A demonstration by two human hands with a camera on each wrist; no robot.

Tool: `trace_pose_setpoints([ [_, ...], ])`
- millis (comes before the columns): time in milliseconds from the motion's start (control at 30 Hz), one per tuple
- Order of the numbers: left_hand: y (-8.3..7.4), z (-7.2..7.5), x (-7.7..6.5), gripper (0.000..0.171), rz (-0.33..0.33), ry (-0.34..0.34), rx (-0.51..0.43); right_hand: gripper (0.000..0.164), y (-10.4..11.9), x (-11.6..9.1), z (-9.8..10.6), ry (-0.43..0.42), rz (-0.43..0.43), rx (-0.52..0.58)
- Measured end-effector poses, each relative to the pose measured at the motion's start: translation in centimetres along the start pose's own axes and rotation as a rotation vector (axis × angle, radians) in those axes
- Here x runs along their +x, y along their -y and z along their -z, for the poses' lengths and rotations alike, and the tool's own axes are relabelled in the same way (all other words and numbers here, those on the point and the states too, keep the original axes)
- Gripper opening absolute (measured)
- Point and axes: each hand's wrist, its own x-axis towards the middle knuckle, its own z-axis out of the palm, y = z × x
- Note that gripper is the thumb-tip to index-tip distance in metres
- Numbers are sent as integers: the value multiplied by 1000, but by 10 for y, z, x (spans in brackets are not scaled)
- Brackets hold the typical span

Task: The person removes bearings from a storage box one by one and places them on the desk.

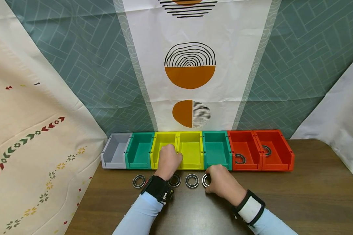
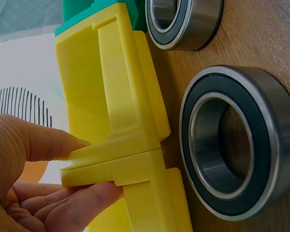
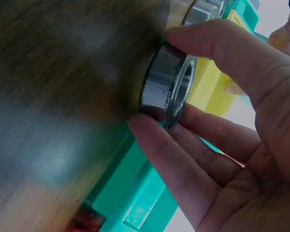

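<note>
My left hand (image 1: 168,160) is at the two yellow bins near the middle of the row. Its thumb and fingers pinch the adjoining walls (image 2: 111,162) of the left yellow bin (image 1: 164,138) and the right yellow bin (image 1: 190,157). On the table before the green bin (image 1: 217,150), my right hand (image 1: 224,183) holds a ball bearing (image 3: 162,79) by its outer rim, thumb on one side and a finger on the other. Three more steel bearings lie flat in line with it: a left one (image 1: 139,186), a middle one (image 1: 175,185) partly behind the left wrist, and a right one (image 1: 192,187).
A grey bin (image 1: 116,151) and another green bin (image 1: 139,150) form the left end of the row. At the right end, the inner red bin (image 1: 244,142) and outer red bin (image 1: 277,147) each contain a bearing. Patterned cloth (image 1: 191,94) hangs behind the wooden table (image 1: 311,195).
</note>
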Motion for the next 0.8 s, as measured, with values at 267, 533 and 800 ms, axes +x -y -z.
trace_pose_setpoints([
  [267, 0, 0, 0, 15, -3, -2, 9, 35, -3, 1, -2, -2, -16, -32],
  [533, 0, -1, 0, 13, 1, -2, -6, 33, -3, -2, 0, -18, -15, -42],
  [800, 0, -2, -1, 14, -8, -5, -12, 37, 2, -5, 22, -170, 15, -14],
])
